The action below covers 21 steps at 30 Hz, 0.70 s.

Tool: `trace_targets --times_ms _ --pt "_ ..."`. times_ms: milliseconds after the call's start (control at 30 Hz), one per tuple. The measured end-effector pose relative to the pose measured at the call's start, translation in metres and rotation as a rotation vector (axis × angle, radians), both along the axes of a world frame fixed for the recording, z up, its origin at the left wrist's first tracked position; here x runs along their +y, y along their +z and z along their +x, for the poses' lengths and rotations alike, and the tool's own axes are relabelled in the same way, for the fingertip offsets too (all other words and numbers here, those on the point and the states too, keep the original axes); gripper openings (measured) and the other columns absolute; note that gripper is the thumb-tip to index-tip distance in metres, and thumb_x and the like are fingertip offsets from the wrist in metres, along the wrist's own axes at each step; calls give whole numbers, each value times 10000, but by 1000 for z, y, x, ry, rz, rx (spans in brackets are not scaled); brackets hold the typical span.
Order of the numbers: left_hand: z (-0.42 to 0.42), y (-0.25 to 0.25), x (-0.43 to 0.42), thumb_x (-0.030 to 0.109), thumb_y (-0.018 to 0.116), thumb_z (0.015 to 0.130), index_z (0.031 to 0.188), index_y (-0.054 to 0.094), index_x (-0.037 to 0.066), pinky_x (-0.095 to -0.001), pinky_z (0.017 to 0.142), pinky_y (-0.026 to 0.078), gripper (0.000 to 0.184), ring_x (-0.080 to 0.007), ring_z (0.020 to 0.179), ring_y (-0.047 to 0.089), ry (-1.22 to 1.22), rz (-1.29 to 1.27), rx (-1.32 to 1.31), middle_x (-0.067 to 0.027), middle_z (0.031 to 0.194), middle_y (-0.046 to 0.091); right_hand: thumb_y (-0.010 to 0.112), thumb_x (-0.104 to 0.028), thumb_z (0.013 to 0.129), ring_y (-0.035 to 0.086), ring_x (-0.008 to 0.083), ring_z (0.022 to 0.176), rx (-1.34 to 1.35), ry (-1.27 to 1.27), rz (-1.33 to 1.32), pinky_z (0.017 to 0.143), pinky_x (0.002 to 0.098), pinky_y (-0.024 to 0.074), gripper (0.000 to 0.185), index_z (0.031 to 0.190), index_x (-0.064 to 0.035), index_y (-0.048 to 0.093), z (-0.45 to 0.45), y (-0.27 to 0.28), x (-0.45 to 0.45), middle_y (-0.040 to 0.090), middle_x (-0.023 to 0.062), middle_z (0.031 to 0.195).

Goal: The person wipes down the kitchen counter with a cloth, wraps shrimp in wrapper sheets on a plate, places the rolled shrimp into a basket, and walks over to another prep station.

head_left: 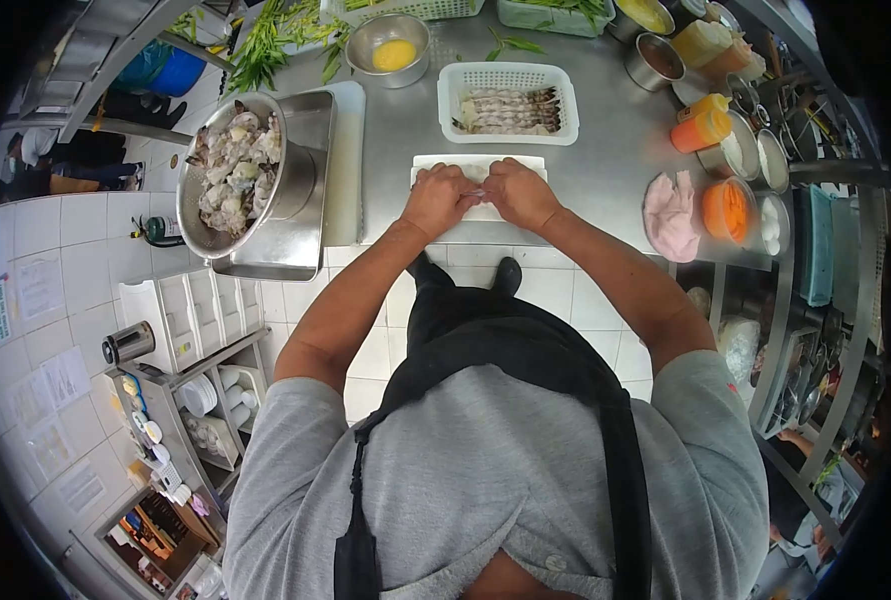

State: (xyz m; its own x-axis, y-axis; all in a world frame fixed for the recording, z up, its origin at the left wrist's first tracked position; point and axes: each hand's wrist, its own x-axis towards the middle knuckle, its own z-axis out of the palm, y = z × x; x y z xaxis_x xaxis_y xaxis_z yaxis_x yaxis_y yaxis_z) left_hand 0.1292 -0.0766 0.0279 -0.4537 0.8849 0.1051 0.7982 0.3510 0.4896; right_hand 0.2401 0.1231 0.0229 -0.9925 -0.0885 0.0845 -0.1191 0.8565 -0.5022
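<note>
My left hand [440,202] and my right hand [523,195] meet over a shallow white tray [479,161] at the near edge of the steel table. Between their fingertips they pinch a small greyish shrimp [477,194], mostly covered by the fingers. Just beyond the tray stands a white perforated basket [508,75] with peeled, tail-on shrimp [513,108] laid side by side. To the left, a big metal colander [193,190] holds a heap of raw shrimp [237,170].
A white cutting board [346,150] and a steel pan [310,215] lie left. Behind are a metal bowl [365,50] with yellow liquid and leafy greens [265,45]. Rightward sit a pink cloth [671,215], an orange-filled container [727,212] and a squeeze bottle [700,125].
</note>
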Motion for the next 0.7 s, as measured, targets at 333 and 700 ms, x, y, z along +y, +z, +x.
trace_targets --times_ms 333,700 --pt "-18 -6 -28 184 810 920 1018 813 145 -459 897 483 106 -282 1043 685 60 68 18 -26 975 730 801 -197 897 647 332 1072 76 -56 -33 952 470 524 189 1054 -98 770 -17 1 -39 681 85 1036" --pt "-25 -17 -32 185 794 929 1016 800 141 -440 883 430 98 -250 1002 661 4 105 97 -17 959 697 776 -176 920 653 324 1024 127 152 -46 963 442 537 119 997 -84 771 -30 -8 -25 673 96 991"
